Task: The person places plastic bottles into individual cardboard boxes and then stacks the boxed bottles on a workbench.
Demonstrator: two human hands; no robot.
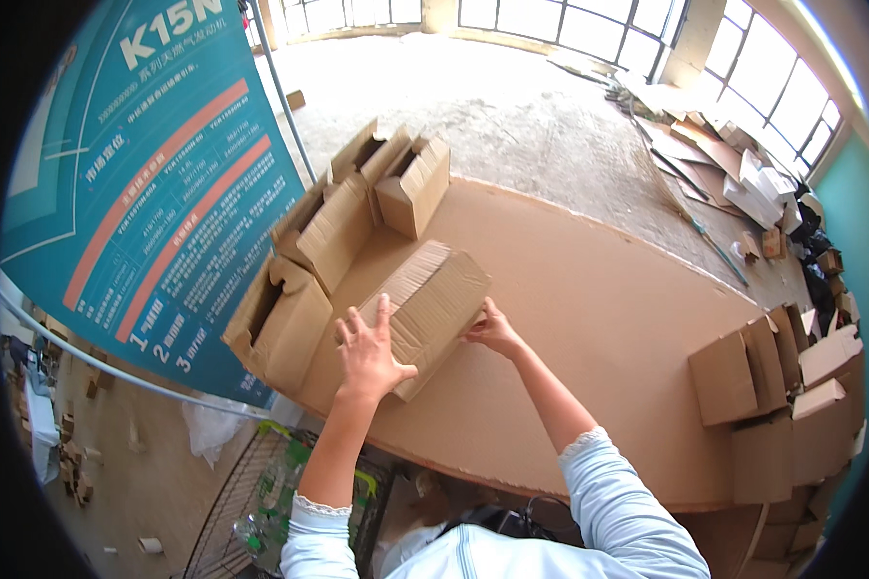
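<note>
A closed cardboard box is held between my two hands over the left part of a brown tabletop. My left hand has its fingers spread against the box's left side and its thumb at the near end. On the right side, the fingers of my right hand grip the box's edge, partly hidden by it. Just beyond my left hand, several open-topped cartons stand along the table's left edge: a near carton, a middle carton and a far carton.
A teal banner on a metal frame rises at the left. Folded cardboard cartons crowd the table's right end. Below the near edge sits a wire basket with plastic bottles. Scrap cardboard lies on the floor at the far right.
</note>
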